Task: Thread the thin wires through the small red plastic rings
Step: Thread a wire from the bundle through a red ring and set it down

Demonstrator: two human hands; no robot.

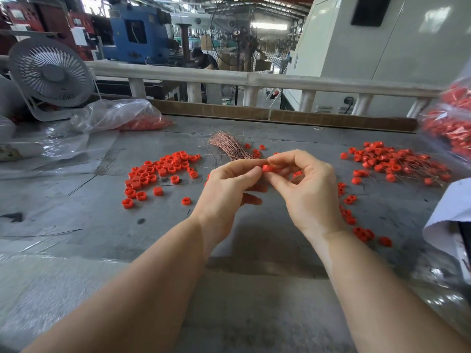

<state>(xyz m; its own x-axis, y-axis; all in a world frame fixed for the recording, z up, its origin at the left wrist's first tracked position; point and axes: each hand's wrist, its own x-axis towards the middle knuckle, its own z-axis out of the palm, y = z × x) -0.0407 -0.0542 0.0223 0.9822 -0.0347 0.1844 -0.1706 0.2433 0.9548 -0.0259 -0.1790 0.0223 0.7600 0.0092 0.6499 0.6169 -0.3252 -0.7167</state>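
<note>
Above the middle of the grey table, my left hand (224, 189) and my right hand (303, 189) meet fingertip to fingertip and pinch one small red plastic ring (268, 168) between them. Any wire in the ring is too thin to make out. Just behind my hands lies a bundle of thin copper wires (229, 146), fanned out at its far end. Several loose red rings (158, 171) are heaped to the left. Another pile of red rings with wires sticking out (392, 161) lies to the right.
A white desk fan (51, 72) and a clear plastic bag of red rings (122, 115) stand at the back left. A second bag of rings (451, 123) is at the right edge, white cloth (451, 212) below it. A cardboard strip (280, 114) lines the table's far edge.
</note>
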